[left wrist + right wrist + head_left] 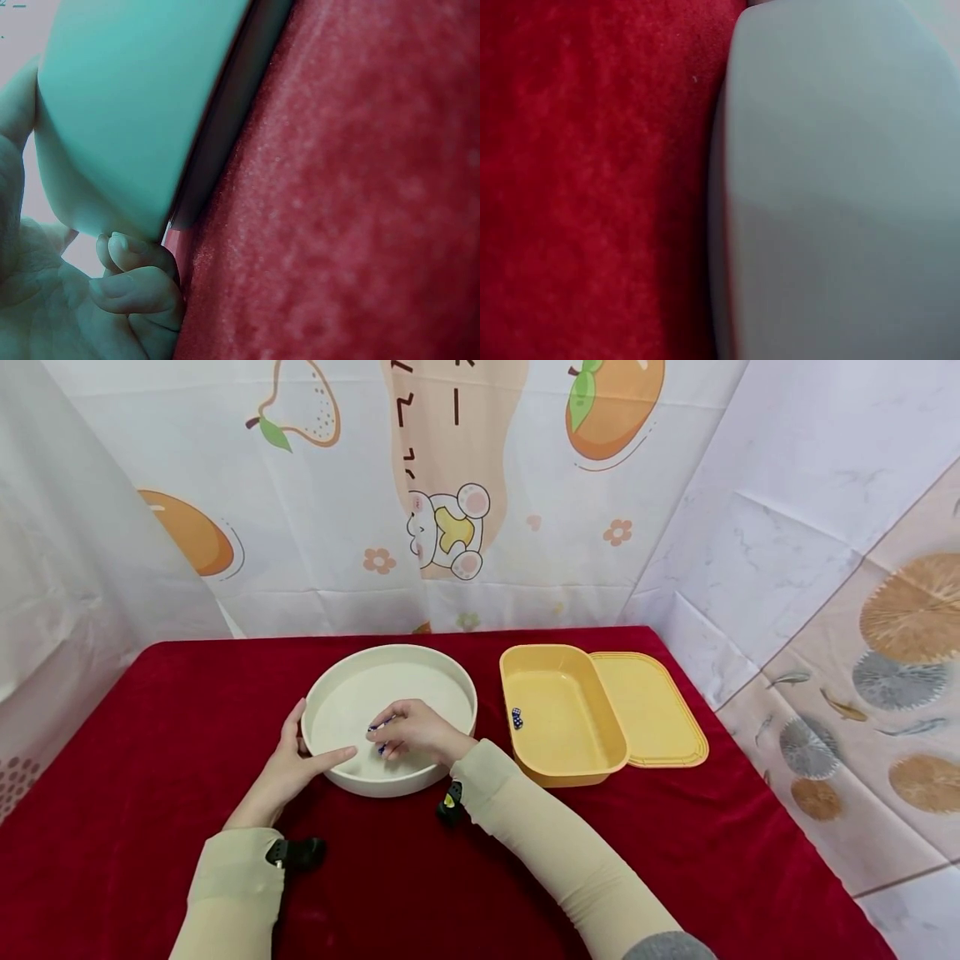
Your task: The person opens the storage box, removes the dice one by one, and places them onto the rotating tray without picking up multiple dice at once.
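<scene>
A round off-white tray (382, 787) with a raised wall sits on the red cloth. My left hand (288, 768) holds its left side, the thumb over the rim and the other fingers against the outer wall; the left wrist view shows some fingers (139, 289) curled by the tray's base. Inside the tray, my right hand (420, 731) pinches small blue dice (382, 749), mostly hidden by the fingers; their exact number cannot be seen. The right wrist view shows only the tray's outer wall (840, 180) and cloth, with the fingers out of sight.
Right of the tray stands a yellow rectangular box (570, 760) with a couple of blue dotted dice (517, 718) at its left inner side. A yellow lid (660, 710) lies beside it, against its right side. Red cloth (360, 893) covers the table, and printed curtains (315, 527) hang behind.
</scene>
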Demonstrator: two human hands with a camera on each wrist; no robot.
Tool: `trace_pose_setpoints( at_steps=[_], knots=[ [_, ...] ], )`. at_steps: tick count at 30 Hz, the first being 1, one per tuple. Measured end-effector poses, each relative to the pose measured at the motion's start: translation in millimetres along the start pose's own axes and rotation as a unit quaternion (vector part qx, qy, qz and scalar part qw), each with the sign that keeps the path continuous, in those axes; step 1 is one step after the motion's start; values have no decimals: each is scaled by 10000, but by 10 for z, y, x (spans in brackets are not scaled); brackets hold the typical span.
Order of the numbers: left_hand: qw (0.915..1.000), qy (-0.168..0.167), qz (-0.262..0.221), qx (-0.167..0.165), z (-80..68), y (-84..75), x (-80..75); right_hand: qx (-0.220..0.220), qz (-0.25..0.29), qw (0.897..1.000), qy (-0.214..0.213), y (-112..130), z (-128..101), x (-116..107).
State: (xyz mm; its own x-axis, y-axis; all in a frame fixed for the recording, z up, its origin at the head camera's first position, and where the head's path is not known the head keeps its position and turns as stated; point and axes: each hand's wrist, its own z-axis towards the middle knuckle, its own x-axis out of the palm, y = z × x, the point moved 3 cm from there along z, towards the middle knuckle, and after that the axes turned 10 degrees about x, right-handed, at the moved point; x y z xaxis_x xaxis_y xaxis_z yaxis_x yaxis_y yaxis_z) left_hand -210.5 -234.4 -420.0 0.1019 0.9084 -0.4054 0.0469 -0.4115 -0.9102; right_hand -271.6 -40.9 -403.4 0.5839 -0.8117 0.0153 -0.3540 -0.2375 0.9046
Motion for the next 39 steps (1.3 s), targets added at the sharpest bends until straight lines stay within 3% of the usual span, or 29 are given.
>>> trace_pose_setpoints(
  at_steps=[22, 39],
  knots=[
    [10000, -10, 67, 39, 3, -25, -9, 426, -654, 9969, 26, -18, 27, 61],
    [10000, 9, 15, 19, -14, -11, -2, 495, -586, 9971, 20, -34, 38, 63]
  ],
)
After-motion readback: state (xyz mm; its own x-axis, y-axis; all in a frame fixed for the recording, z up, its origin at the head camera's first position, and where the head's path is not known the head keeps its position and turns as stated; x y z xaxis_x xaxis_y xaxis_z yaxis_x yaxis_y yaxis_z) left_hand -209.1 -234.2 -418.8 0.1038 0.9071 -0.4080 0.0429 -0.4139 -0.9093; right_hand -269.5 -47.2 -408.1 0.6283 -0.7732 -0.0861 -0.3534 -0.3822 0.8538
